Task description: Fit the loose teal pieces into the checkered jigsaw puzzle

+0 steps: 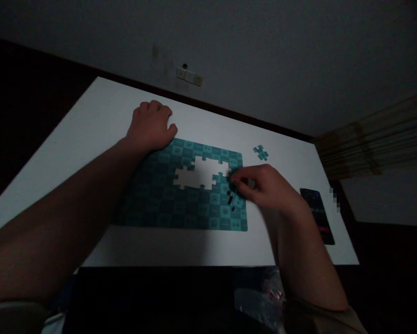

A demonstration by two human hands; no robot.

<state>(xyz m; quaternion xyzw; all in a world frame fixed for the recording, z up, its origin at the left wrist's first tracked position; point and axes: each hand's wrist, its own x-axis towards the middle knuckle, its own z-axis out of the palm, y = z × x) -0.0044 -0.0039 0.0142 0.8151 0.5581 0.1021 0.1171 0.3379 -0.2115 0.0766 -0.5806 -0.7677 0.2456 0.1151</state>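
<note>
A teal checkered jigsaw puzzle [194, 214] with paw prints lies flat on the white table. An irregular gap in its upper middle shows the white surface below. My left hand [151, 126] rests on the table at the puzzle's upper edge, thumb apart from the loosely curved fingers. At the puzzle's right side, my right hand [264, 184] has thumb and forefinger pinched together on what looks like a puzzle piece [235, 200]. Dark marks show beside that piece, and the fingers partly cover it. Apart from the puzzle, a small joined clump of teal pieces [261, 152] lies to the upper right.
A phone [318, 215] with a lit dark screen lies on the table's right part. Behind the table [142, 248] is a grey wall with sockets [189, 77]. A curtain [372, 137] hangs at the right. Clear plastic wrapping [259, 304] is below the near edge.
</note>
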